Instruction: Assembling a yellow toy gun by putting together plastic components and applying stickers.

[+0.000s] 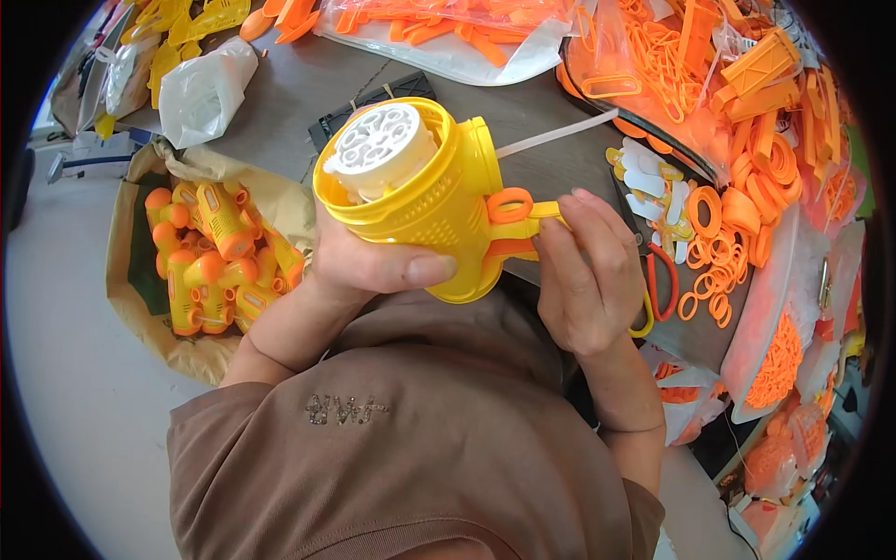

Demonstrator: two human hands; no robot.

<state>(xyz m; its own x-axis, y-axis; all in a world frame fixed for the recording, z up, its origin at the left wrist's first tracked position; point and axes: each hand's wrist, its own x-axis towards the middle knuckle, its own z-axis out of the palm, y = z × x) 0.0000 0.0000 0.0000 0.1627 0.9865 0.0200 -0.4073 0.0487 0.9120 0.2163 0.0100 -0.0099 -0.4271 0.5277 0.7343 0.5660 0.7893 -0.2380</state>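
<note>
A yellow plastic toy bubble blower (420, 205) is held up in front of my chest, tilted so its open end faces up and left. In that end sits a white round nozzle (385, 140) with several ring-shaped openings. My left hand (373, 261) is closed around the body from below, thumb across the near side. My right hand (593, 275) is closed at the toy's right side, fingertips pinching the end of a narrow yellow strip (546, 213). An orange ring (510, 205) and an orange part lie against the toy beside that strip.
Left stands a sack (131, 271) of yellow-orange toys (219, 224). A white plastic bag (205, 93) and black tray (359, 107) lie beyond. Scissors (665, 285), orange rings (719, 252) and white-yellow pieces (644, 177) are at right. Bags of orange parts (644, 65) line the far right.
</note>
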